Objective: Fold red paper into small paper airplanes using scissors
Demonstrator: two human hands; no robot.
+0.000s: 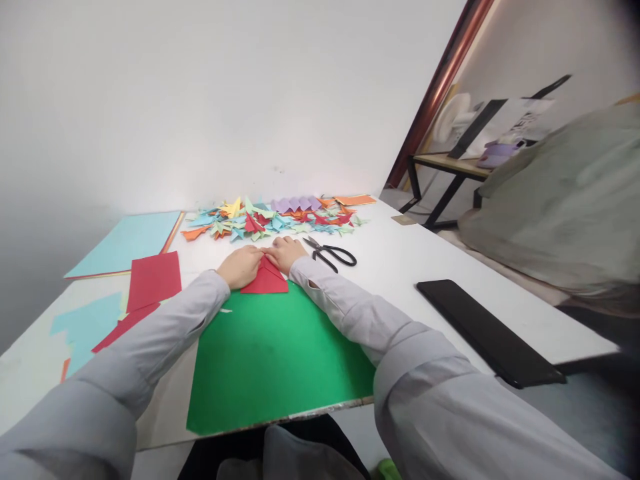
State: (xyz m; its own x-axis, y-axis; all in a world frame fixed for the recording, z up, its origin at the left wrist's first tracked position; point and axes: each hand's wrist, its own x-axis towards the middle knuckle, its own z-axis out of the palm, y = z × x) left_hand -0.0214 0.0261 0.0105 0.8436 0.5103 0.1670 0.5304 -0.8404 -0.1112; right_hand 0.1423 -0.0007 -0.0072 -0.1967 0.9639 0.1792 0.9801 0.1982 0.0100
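Observation:
A red sheet of paper (265,283), folded to a point at its far end, lies on a green sheet (280,353). My left hand (241,267) has its fingers closed on the far left side of the red paper. From the right, my right hand (284,253) grips the same paper near its tip, and the two hands meet there. My fingertips partly hide the folded tip. Black-handled scissors (333,253) lie just right of my right hand, blades pointing away to the left.
A heap of small folded paper pieces (255,220) lines the wall. Blue sheets (130,243), a red square (155,280) and blue scraps (90,327) lie at left. A black phone-like slab (485,330) overhangs the right edge. A person in a pale garment (555,207) is beyond.

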